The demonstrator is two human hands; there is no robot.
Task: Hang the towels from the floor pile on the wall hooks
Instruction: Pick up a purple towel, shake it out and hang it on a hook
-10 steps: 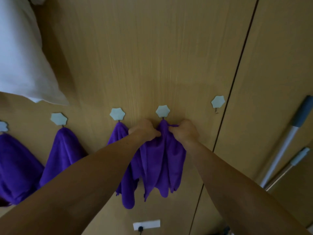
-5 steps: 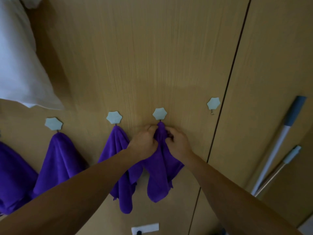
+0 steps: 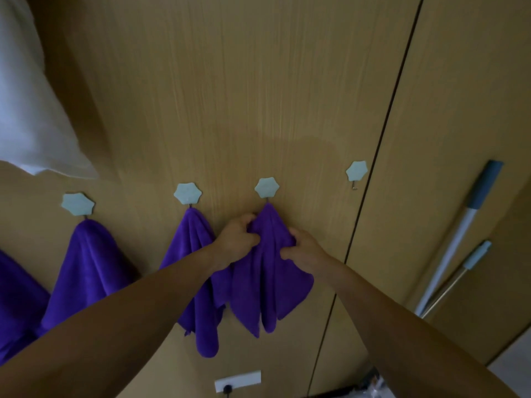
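In the head view, our left hand and right hand each grip folds of the purple towel, which hangs from the star-shaped wall hook just above them, beside a neighbouring towel.

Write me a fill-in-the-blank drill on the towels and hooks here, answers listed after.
1. The left hand and right hand both hold a towel whose colour is ____.
2. That towel hangs from a hook; the bare hook lies to its ____.
3. The wall socket sits ____ the held towel.
Missing words: purple; right; below.
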